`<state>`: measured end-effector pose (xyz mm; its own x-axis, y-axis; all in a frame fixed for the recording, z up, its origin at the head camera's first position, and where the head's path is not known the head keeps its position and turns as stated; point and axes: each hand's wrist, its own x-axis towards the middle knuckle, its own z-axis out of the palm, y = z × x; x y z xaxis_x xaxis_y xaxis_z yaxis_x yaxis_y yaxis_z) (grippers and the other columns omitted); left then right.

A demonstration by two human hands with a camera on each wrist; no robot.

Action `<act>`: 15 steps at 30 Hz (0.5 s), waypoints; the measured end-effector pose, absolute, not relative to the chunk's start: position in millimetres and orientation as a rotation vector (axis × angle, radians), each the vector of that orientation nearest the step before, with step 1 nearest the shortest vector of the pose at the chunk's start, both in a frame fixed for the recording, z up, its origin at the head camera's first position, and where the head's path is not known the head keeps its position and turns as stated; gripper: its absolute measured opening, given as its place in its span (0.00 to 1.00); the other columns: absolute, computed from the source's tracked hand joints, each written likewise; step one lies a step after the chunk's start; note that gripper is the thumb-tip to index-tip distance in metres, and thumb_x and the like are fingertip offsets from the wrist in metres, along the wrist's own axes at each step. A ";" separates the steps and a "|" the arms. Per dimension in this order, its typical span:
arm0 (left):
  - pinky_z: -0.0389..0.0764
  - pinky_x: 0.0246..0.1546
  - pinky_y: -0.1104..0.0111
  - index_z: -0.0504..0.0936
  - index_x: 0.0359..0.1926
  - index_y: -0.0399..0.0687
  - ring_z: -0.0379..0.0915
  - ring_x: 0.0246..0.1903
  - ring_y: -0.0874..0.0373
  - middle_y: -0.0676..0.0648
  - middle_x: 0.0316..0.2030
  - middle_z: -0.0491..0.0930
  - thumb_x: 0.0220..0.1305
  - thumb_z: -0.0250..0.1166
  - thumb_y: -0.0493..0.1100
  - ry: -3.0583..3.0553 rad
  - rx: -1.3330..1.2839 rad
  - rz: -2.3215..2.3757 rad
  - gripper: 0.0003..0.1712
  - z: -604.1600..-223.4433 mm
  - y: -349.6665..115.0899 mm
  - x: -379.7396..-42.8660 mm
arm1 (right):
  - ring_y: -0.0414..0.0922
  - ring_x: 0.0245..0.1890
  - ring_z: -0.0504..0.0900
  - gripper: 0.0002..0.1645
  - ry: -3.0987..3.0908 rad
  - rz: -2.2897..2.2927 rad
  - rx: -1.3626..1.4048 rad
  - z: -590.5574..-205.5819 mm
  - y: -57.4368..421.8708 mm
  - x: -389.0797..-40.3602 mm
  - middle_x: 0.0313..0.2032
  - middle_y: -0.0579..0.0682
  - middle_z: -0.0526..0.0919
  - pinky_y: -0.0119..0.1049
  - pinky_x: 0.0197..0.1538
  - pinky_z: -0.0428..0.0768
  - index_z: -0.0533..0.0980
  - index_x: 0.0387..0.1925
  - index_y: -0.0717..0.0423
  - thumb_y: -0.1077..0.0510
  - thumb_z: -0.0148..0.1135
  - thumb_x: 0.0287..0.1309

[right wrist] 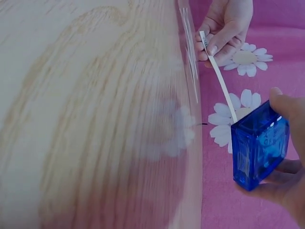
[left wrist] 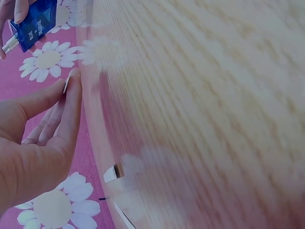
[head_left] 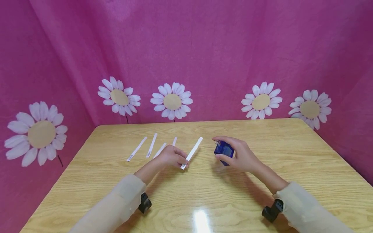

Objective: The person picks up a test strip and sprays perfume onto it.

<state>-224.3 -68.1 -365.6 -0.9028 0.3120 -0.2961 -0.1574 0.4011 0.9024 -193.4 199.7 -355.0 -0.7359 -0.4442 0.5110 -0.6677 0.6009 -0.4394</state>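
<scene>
My left hand point(head_left: 171, 156) pinches a white paper test strip point(head_left: 195, 148) near its printed lower end, between thumb and fingers. The strip slants up and to the right above the table. A blue glass perfume bottle point(head_left: 224, 150) is in my right hand point(head_left: 244, 156), with the thumb on one side and a finger up by its spray nozzle. In the right wrist view the bottle point(right wrist: 259, 145) is tilted and hides the far end of the strip point(right wrist: 221, 81). Pale lettering shows on the bottle point(left wrist: 37, 26) in the left wrist view.
Several more white strips point(head_left: 137, 149) lie on the wooden table point(head_left: 163, 200) left of and behind my left hand, which partly covers some. A pink cloth point(head_left: 215, 58) with white daisies hangs along the back and sides. A black wrist camera point(head_left: 273, 211) sits at each cuff.
</scene>
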 end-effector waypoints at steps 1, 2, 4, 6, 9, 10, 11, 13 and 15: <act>0.86 0.35 0.66 0.81 0.42 0.26 0.83 0.25 0.59 0.32 0.34 0.86 0.57 0.64 0.28 2.233 0.139 1.517 0.11 -365.6 -68.4 -224.2 | 0.45 0.47 0.83 0.31 -2.473 0.873 0.892 -355.0 199.0 -193.5 0.55 0.50 0.82 0.42 0.45 0.84 0.73 0.59 0.48 0.55 0.70 0.53; 0.86 0.36 0.66 0.81 0.42 0.26 0.83 0.25 0.59 0.32 0.34 0.86 0.57 0.64 0.27 2.226 0.142 1.521 0.11 -365.9 -68.8 -224.1 | 0.45 0.47 0.83 0.30 -2.465 0.856 0.885 -355.0 198.2 -193.7 0.54 0.50 0.82 0.42 0.45 0.84 0.74 0.59 0.48 0.55 0.71 0.53; 0.86 0.36 0.66 0.81 0.42 0.26 0.83 0.25 0.60 0.32 0.34 0.86 0.57 0.64 0.28 2.225 0.153 1.518 0.11 -365.8 -69.5 -223.6 | 0.46 0.47 0.83 0.30 -2.458 0.831 0.864 -354.7 196.5 -193.5 0.53 0.50 0.83 0.44 0.45 0.84 0.74 0.58 0.48 0.55 0.71 0.52; 0.86 0.36 0.66 0.81 0.42 0.26 0.83 0.25 0.60 0.32 0.34 0.86 0.56 0.65 0.28 2.231 0.155 1.515 0.12 -365.0 -70.1 -222.7 | 0.47 0.47 0.84 0.30 -2.456 0.820 0.845 -354.4 194.6 -193.2 0.53 0.51 0.83 0.44 0.45 0.84 0.74 0.58 0.49 0.55 0.71 0.52; 0.86 0.36 0.66 0.81 0.42 0.26 0.83 0.25 0.60 0.33 0.34 0.86 0.56 0.65 0.28 2.240 0.154 1.510 0.12 -363.5 -70.7 -221.5 | 0.47 0.45 0.84 0.30 -2.455 0.808 0.814 -353.8 192.8 -192.6 0.52 0.52 0.84 0.44 0.44 0.84 0.75 0.58 0.49 0.55 0.72 0.51; 0.86 0.36 0.66 0.81 0.42 0.26 0.84 0.26 0.59 0.33 0.34 0.86 0.56 0.65 0.28 2.242 0.150 1.511 0.12 -363.1 -70.7 -221.2 | 0.47 0.44 0.84 0.30 -2.454 0.806 0.805 -353.6 192.3 -192.4 0.51 0.52 0.84 0.43 0.42 0.84 0.75 0.57 0.50 0.55 0.72 0.51; 0.86 0.36 0.66 0.82 0.42 0.27 0.84 0.26 0.59 0.33 0.33 0.86 0.56 0.65 0.29 2.244 0.146 1.511 0.12 -362.8 -70.8 -221.0 | 0.46 0.43 0.84 0.30 -2.453 0.802 0.798 -353.7 191.9 -192.4 0.51 0.52 0.84 0.43 0.42 0.84 0.75 0.57 0.50 0.55 0.72 0.51; 0.86 0.36 0.66 0.82 0.42 0.27 0.84 0.26 0.58 0.33 0.33 0.86 0.56 0.66 0.29 2.248 0.139 1.509 0.12 -362.7 -71.1 -220.9 | 0.46 0.41 0.85 0.29 -2.450 0.796 0.782 -353.5 191.3 -192.5 0.50 0.53 0.85 0.41 0.40 0.84 0.76 0.56 0.50 0.55 0.72 0.50; 0.86 0.35 0.66 0.82 0.42 0.27 0.84 0.26 0.58 0.33 0.33 0.86 0.56 0.66 0.29 2.249 0.136 1.511 0.12 -363.2 -71.5 -221.1 | 0.45 0.39 0.84 0.29 -2.448 0.789 0.769 -353.6 190.8 -192.7 0.48 0.53 0.85 0.39 0.38 0.83 0.76 0.55 0.50 0.55 0.72 0.50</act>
<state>-221.1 -71.5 -363.2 -0.9048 0.3111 -0.2910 -0.1519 0.4026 0.9027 -192.7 190.8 -353.6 -0.7416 -0.3659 0.5623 -0.6253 0.6806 -0.3819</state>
